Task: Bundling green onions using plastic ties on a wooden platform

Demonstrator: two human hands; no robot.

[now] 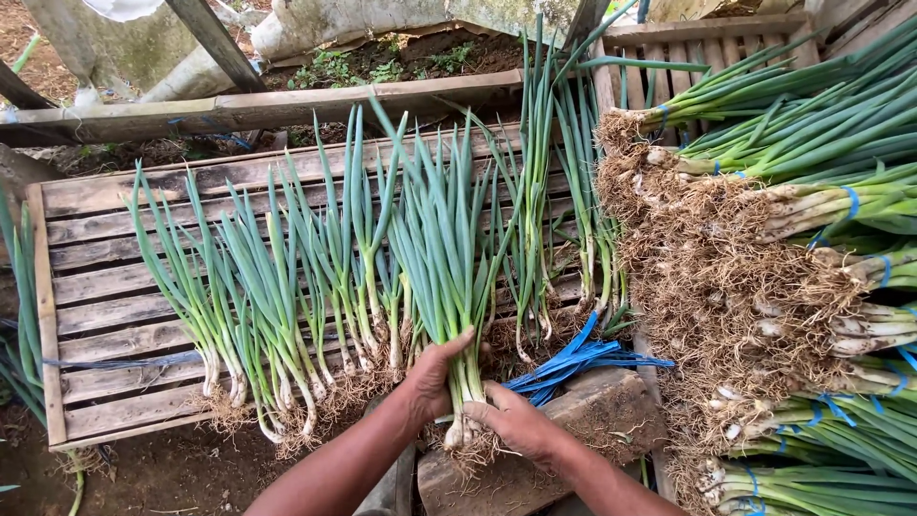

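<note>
I see my left hand [432, 377] wrapped around a bunch of green onions [449, 277], fingers closed on the white stalks. My right hand [516, 420] grips the same bunch lower down, near the roots. The bunch stands in the near middle, over a wooden pallet [105, 277]. Blue ties [573, 361] lie just right. Tied bundles [812, 220] pile far right.

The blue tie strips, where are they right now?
In the head view, the blue tie strips lie right of centre on a wooden block, just above the right hand, left of the tied scallion bundles.
</note>
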